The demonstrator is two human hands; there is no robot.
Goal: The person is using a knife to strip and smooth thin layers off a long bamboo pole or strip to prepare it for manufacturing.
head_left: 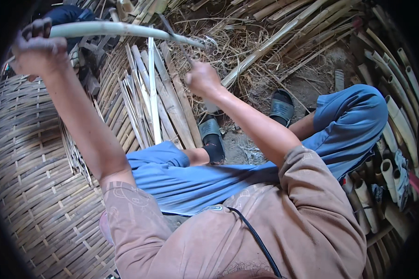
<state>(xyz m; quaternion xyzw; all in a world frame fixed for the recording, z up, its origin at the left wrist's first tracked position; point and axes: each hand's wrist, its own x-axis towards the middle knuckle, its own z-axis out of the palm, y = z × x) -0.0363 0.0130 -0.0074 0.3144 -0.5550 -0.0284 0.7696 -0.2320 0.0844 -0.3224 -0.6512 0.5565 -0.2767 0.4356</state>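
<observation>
Out at the far left, my left hand is closed around the end of a long, pale green-white bamboo pole. The pole reaches across the top of the view toward the right, its far end by curled shavings. My right hand grips a knife by its handle. The thin dark blade points up and to the left and crosses the pole near its right end. Whether the blade cuts into the pole or only rests against it, I cannot tell.
A woven bamboo mat covers the left side. Split bamboo strips lie beside my feet, with loose shavings ahead. Cut bamboo tubes are stacked along the right. My sandalled feet rest on the dirt ground.
</observation>
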